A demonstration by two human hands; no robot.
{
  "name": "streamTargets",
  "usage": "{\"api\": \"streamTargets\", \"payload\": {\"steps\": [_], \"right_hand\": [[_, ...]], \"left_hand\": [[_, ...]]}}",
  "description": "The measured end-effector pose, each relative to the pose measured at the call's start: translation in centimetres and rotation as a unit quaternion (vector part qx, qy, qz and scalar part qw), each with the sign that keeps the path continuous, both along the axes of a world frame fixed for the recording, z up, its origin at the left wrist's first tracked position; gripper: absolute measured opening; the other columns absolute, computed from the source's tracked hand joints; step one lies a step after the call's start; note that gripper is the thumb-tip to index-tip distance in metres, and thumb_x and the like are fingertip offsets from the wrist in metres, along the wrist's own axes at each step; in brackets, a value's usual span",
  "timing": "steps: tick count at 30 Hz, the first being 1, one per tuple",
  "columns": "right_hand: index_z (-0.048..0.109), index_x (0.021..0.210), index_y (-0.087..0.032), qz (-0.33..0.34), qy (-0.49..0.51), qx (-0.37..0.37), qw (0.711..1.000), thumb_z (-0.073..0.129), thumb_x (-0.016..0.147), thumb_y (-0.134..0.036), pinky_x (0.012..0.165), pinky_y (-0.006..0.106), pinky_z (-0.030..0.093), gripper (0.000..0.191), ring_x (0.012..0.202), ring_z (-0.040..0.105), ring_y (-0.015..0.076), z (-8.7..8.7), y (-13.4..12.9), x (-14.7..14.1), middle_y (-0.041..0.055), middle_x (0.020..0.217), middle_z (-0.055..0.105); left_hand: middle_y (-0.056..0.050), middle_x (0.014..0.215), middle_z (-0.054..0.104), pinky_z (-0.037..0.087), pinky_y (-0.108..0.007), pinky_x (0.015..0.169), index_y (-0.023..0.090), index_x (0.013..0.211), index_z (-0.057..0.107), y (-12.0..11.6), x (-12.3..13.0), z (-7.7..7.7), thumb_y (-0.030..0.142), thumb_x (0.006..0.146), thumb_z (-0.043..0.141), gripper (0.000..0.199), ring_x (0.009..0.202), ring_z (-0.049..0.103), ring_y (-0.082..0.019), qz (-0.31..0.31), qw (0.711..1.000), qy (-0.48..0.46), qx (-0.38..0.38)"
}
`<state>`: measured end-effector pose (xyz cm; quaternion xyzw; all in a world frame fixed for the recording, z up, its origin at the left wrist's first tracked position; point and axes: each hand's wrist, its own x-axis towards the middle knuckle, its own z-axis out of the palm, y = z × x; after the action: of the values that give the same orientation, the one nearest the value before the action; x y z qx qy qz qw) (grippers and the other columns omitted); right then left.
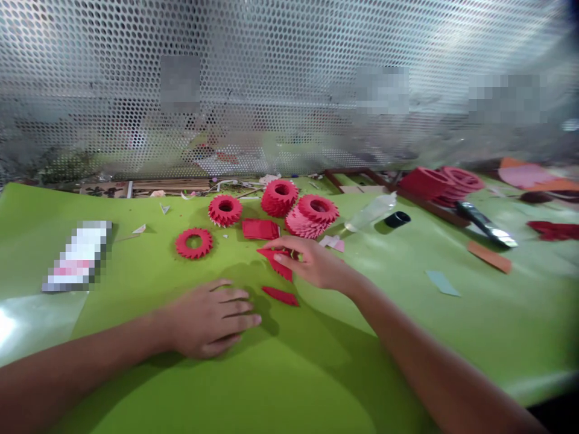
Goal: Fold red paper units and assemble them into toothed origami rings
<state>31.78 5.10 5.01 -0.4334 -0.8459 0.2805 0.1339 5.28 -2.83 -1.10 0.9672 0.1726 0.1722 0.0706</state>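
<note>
Between thumb and fingers, my right hand (307, 262) pinches a red folded paper piece (281, 265) with a jagged edge. My left hand (217, 319) rests palm down on the green table with its fingers spread, holding nothing. A second red paper piece (280, 296) lies between the hands. Beyond my right hand is a red block of stacked paper (261, 229). A flat toothed red ring (194, 243) lies at the left, near a thicker ring (225, 210). Two taller toothed stacks, one red (279, 198) and one red and pink (312, 216), stand behind.
A clear bottle (371, 212) and a black cap (398, 219) lie right of the stacks. Farther right are a cutter (486, 224), red rolls (441, 184), an orange strip (489, 257) and a pale blue scrap (442, 283). A blurred phone-like object (79, 256) lies left. Perforated metal stands behind.
</note>
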Motion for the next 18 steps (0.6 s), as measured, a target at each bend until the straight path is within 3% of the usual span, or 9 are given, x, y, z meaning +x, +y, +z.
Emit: {"api": "streamTargets", "payload": {"steps": [4,6,10,13,18], "right_hand": [[0.063,0.125,-0.022,0.021,-0.062,-0.125,0.990,0.049,0.095,-0.048,0.070,0.034,0.051,0.042,0.076,0.069,0.0198,0.4,0.2,0.6,0.0083,0.110,0.073],[0.062,0.125,-0.022,0.050,-0.087,-0.155,0.983,0.051,0.094,-0.049,0.074,0.035,0.051,0.043,0.080,0.070,0.0206,0.8,0.1,0.9,0.0086,0.114,0.073],[0.068,0.117,-0.024,0.058,-0.150,-0.081,0.984,0.061,0.087,-0.044,0.087,0.037,0.047,0.037,0.106,0.066,0.0272,1.2,-0.7,0.5,0.0068,0.123,0.070],[0.070,0.108,-0.026,0.040,-0.186,-0.058,0.980,0.073,0.076,-0.044,0.077,0.035,0.046,0.037,0.097,0.067,0.0275,0.9,-1.6,-0.1,0.0046,0.111,0.073],[0.071,0.088,-0.025,0.056,-0.164,-0.057,0.983,0.070,0.079,-0.033,0.069,0.031,0.042,0.012,0.082,0.066,0.0218,0.5,-2.3,-0.5,0.0010,0.091,0.074]], "left_hand": [[-0.012,0.125,0.070,0.048,-0.043,0.099,0.014,0.128,0.059,0.0,0.1,0.0,0.027,0.097,0.050,0.035,0.114,0.063,-0.025,0.008,0.999,-0.024,0.033],[-0.011,0.125,0.069,0.046,-0.044,0.100,0.014,0.127,0.059,0.0,0.0,0.0,0.028,0.096,0.052,0.035,0.114,0.062,-0.026,0.012,0.999,-0.015,0.027],[-0.010,0.119,0.071,0.046,-0.042,0.099,0.015,0.124,0.061,0.0,-0.1,-0.2,0.025,0.095,0.051,0.032,0.110,0.064,-0.025,0.011,0.999,-0.021,0.030],[-0.009,0.115,0.072,0.046,-0.040,0.097,0.016,0.123,0.061,-0.1,-0.3,-0.1,0.023,0.094,0.052,0.031,0.107,0.064,-0.024,0.008,0.999,-0.023,0.038],[-0.008,0.112,0.073,0.047,-0.040,0.095,0.015,0.119,0.063,-0.2,-0.5,-0.2,0.020,0.091,0.056,0.029,0.103,0.065,-0.024,0.002,0.999,-0.035,0.034]]}}
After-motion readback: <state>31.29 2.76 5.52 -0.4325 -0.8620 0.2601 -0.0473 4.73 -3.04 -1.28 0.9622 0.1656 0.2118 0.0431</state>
